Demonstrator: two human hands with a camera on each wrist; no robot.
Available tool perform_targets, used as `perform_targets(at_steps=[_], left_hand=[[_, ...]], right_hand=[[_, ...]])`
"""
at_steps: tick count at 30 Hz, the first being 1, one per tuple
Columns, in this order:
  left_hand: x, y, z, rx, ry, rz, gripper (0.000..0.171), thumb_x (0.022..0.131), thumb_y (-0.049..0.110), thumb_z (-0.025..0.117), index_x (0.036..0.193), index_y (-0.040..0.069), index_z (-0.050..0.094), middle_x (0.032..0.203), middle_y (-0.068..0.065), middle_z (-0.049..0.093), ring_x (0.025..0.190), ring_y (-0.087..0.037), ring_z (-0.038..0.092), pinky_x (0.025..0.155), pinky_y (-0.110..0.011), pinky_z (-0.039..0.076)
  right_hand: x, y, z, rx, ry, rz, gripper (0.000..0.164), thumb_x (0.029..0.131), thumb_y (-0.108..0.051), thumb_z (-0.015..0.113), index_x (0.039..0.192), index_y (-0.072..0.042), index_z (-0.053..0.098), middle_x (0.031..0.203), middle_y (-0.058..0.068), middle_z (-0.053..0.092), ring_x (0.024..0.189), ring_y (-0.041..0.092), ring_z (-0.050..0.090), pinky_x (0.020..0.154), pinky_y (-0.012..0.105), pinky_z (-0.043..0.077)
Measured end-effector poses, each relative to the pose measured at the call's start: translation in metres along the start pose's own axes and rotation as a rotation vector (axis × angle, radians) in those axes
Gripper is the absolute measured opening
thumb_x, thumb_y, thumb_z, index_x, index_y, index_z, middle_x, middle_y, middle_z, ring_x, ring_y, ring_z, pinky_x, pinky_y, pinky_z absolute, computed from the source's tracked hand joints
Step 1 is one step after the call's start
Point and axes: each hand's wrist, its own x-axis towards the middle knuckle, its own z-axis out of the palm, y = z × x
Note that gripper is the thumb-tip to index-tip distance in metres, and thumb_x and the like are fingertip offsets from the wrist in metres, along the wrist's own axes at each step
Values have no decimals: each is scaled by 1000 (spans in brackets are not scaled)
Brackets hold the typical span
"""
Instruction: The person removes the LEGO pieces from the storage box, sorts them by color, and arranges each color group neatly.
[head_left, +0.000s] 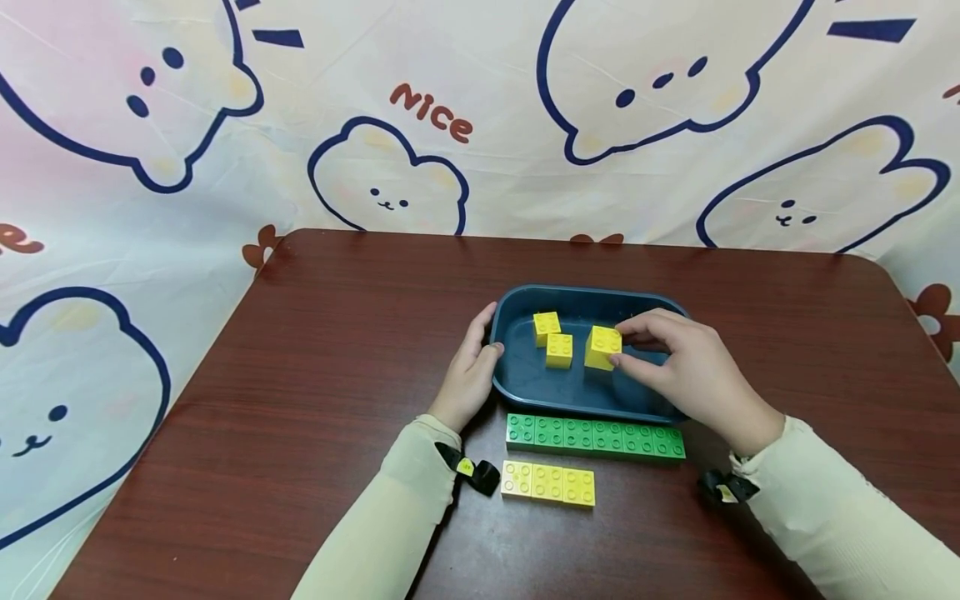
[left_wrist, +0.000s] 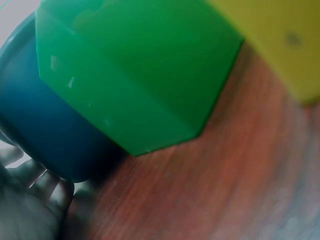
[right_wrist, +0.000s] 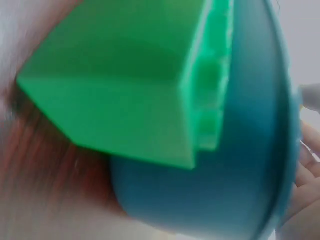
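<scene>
A dark blue tray [head_left: 645, 392] sits on the table, and my left hand [head_left: 467, 379] holds its left end, thumb at the rim and fingers along the outer wall. In the left wrist view those fingers [left_wrist: 42, 187] lie against the tray's side. My right hand [head_left: 693, 371] pinches a yellow toy building block [head_left: 603, 347] between thumb and fingers over the tray. Two other yellow blocks, one [head_left: 547, 328] behind the other [head_left: 558, 351], lie inside to its left. The right wrist view shows the right hand [right_wrist: 305, 200] at its edge, beyond the tray wall.
A row of green blocks [head_left: 596, 438] lies along the tray's near side. Nearer still is a shorter row of yellow blocks [head_left: 548, 484]. The brown table [head_left: 337, 375] ends at a printed cloth [head_left: 510, 183] behind and at the left.
</scene>
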Motion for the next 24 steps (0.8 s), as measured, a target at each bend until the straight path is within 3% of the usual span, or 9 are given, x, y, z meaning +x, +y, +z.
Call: perform_targets(at_steps=[6, 12, 15, 24], left_hand=[[0, 0, 0, -9, -9, -11, 58, 104, 16, 42, 160, 21, 28, 161, 7, 30, 147, -15, 27, 118, -50, 25], [0, 2, 0, -21, -11, -24, 58, 104, 15, 42, 160, 20, 28, 161, 6, 30, 147, -15, 27, 118, -50, 26], [0, 2, 1, -27, -11, -23, 58, 104, 15, 42, 160, 20, 29, 161, 6, 30, 147, -14, 28, 118, -49, 26], [0, 3, 1, -29, -13, -11, 58, 103, 16, 42, 160, 21, 29, 161, 5, 30, 147, -16, 28, 117, -50, 27]], right_hand=[[-13, -8, -5, 22, 55, -20, 29, 87, -19, 81, 114, -14, 72, 110, -1, 68, 96, 18, 68, 81, 42, 58], [-26, -17, -7, 40, 96, -37, 28, 85, -17, 83, 111, -17, 73, 108, -5, 69, 96, 15, 68, 83, 15, 52], [-35, -20, -5, 75, 124, -33, 31, 83, -13, 84, 111, -16, 73, 108, -5, 69, 94, 14, 68, 83, 8, 47], [-59, -28, -3, 170, 195, -13, 39, 76, 1, 86, 110, -14, 74, 108, -5, 69, 89, 4, 66, 74, 13, 53]])
